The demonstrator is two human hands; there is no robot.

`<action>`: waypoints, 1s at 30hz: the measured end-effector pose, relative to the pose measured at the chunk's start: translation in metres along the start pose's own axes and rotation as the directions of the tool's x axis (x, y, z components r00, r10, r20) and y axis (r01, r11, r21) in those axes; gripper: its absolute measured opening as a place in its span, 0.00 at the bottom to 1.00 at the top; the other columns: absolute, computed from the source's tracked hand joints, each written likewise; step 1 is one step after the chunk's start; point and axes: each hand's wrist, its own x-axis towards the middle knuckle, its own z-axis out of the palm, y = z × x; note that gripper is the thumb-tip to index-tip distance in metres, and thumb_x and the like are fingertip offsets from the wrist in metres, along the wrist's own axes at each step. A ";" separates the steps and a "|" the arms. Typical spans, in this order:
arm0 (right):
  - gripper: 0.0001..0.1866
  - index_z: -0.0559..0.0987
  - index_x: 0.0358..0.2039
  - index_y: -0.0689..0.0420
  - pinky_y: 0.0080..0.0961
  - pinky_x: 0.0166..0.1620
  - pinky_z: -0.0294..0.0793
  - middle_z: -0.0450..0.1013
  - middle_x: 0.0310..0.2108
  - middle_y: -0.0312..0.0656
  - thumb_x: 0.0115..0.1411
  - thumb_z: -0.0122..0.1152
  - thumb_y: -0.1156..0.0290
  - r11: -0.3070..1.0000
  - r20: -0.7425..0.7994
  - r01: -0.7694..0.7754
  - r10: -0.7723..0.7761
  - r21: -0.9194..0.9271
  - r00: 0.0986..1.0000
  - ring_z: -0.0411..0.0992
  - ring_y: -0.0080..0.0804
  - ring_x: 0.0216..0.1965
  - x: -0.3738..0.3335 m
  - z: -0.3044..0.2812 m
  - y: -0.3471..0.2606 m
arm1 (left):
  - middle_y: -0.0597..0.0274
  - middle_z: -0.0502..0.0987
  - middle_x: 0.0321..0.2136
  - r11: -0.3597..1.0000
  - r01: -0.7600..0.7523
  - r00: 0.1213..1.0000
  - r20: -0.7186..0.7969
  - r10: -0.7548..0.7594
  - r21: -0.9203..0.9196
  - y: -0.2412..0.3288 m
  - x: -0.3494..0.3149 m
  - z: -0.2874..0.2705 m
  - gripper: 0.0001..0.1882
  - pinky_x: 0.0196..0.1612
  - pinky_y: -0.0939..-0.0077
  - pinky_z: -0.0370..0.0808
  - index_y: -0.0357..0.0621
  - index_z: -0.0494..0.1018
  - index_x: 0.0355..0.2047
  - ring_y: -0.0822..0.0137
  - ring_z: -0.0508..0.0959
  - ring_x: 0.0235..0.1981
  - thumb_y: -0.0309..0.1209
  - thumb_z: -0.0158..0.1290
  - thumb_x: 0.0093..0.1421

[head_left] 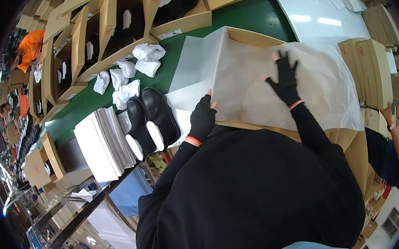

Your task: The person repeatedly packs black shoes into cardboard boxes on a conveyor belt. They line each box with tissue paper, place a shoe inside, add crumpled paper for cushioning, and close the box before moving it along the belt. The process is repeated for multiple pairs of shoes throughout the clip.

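Upper centre-right of the frame, an open cardboard box [251, 37] lay overspread with translucent paper [322, 79]. The right hand [286, 79], black-gloved, was spread over the paper, fingers apart; the left hand [202, 119] lay at the box's left edge, its grasp impossible to tell. Black boots [159, 108] rested centre-left, beside a white paper stack [103, 143].

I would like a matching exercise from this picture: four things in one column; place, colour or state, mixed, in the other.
Things:
1. Boots
2. Paper stack
3. Translucent sheet
4. Right hand

Descriptions:
A. Draped over an open box
B. Gloved and spread open
C. White, left of the boots
D. Black, right of the paper stack

Pairs: 1-D; 2-C; 3-A; 4-B
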 end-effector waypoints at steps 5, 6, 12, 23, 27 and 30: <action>0.46 0.58 0.65 0.57 0.77 0.59 0.33 0.48 0.68 0.52 0.55 0.53 0.37 0.677 0.001 -0.515 0.605 -0.525 0.796 0.40 0.58 0.69 -0.051 -0.058 0.089 | 0.52 0.73 0.41 0.996 0.038 0.999 0.003 -0.038 -0.078 -0.003 -0.006 0.001 0.25 0.41 0.60 0.71 0.43 0.60 0.62 0.51 0.75 0.41 0.36 0.44 0.66; 0.48 0.60 0.64 0.57 0.78 0.58 0.34 0.49 0.67 0.56 0.54 0.51 0.33 0.527 0.094 -0.567 0.779 -0.633 0.620 0.40 0.62 0.69 -0.056 -0.067 0.097 | 0.52 0.73 0.42 0.996 0.040 0.999 0.004 -0.040 -0.082 -0.003 -0.006 0.001 0.25 0.41 0.60 0.71 0.43 0.60 0.62 0.51 0.74 0.41 0.36 0.43 0.66; 0.49 0.62 0.63 0.57 0.75 0.60 0.33 0.45 0.69 0.53 0.49 0.58 0.35 0.818 -0.002 -0.318 0.362 -0.479 0.932 0.37 0.57 0.70 -0.035 -0.067 0.054 | 0.50 0.73 0.43 0.996 0.079 0.995 0.070 -0.075 -0.047 0.005 -0.003 -0.002 0.23 0.43 0.58 0.71 0.42 0.61 0.60 0.49 0.74 0.43 0.36 0.44 0.66; 0.63 0.53 0.66 0.59 0.72 0.62 0.37 0.47 0.67 0.57 0.34 0.73 0.43 0.988 0.591 0.075 0.020 -0.136 0.806 0.42 0.57 0.69 -0.014 0.034 -0.078 | 0.53 0.74 0.46 0.971 -0.059 0.944 -0.329 -0.021 -0.231 -0.002 -0.042 -0.058 0.23 0.43 0.72 0.72 0.38 0.66 0.56 0.62 0.76 0.39 0.24 0.51 0.60; 0.61 0.51 0.66 0.60 0.71 0.60 0.46 0.49 0.66 0.58 0.38 0.72 0.44 0.976 0.614 0.138 -0.005 -0.170 0.789 0.44 0.58 0.68 -0.038 0.036 -0.072 | 0.61 0.72 0.40 0.989 0.146 0.723 -0.679 -0.128 -0.031 -0.069 -0.129 -0.137 0.20 0.41 0.77 0.69 0.39 0.68 0.52 0.72 0.69 0.33 0.20 0.48 0.58; 0.64 0.49 0.67 0.61 0.70 0.59 0.48 0.47 0.67 0.56 0.38 0.72 0.43 0.948 0.679 0.187 0.041 -0.258 0.733 0.44 0.57 0.68 -0.045 0.051 -0.068 | 0.62 0.70 0.39 0.902 0.423 0.691 -0.675 -0.260 0.086 -0.093 -0.184 -0.175 0.27 0.35 0.75 0.68 0.39 0.66 0.55 0.73 0.66 0.28 0.18 0.50 0.52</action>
